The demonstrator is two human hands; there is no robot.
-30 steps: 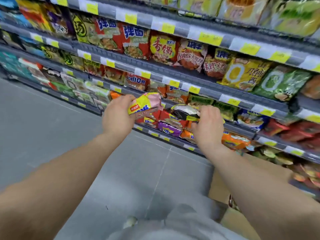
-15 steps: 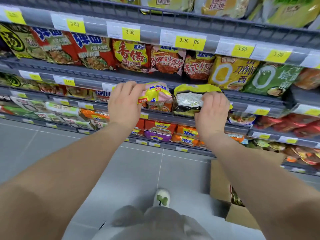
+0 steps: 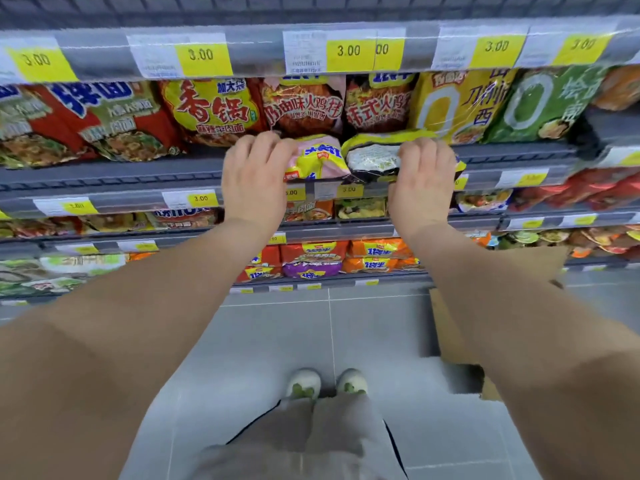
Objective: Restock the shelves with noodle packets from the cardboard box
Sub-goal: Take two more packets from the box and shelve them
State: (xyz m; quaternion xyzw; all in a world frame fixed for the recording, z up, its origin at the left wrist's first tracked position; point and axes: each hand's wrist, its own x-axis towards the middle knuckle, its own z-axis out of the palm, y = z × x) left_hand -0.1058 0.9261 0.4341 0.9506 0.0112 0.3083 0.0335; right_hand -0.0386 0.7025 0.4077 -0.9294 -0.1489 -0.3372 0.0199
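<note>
Pink packet [image 3: 320,157]: pink and yellow noodle packet, gripped at its left end, lying at the front of the shelf [image 3: 114,171] just below the standing packets.
Black packet [image 3: 375,155]: black with a yellow rim, held at its right end, touching the pink one on its right side.
Left hand [image 3: 254,178]: fingers curled over the pink packet's left edge, clamped on it, palm down.
Right hand [image 3: 420,181]: fingers closed over the black packet's right edge, palm down.
Hands to each other: apart, level, with both packets between them.
Shelf row behind: red, orange, yellow and green packets standing upright, the yellow one [image 3: 460,105] just behind the right hand.
Price tags [image 3: 348,50]: yellow, reading 3.00, along the rail above; more on the rail under the hands.
Lower shelves: orange and purple packets [image 3: 311,268] stacked flat.
Box [image 3: 450,334]: cardboard, on the grey tile floor to the right, mostly hidden by the right forearm; contents not visible.
Feet: two white shoes [image 3: 325,382] on the floor, pointing at the shelves.
</note>
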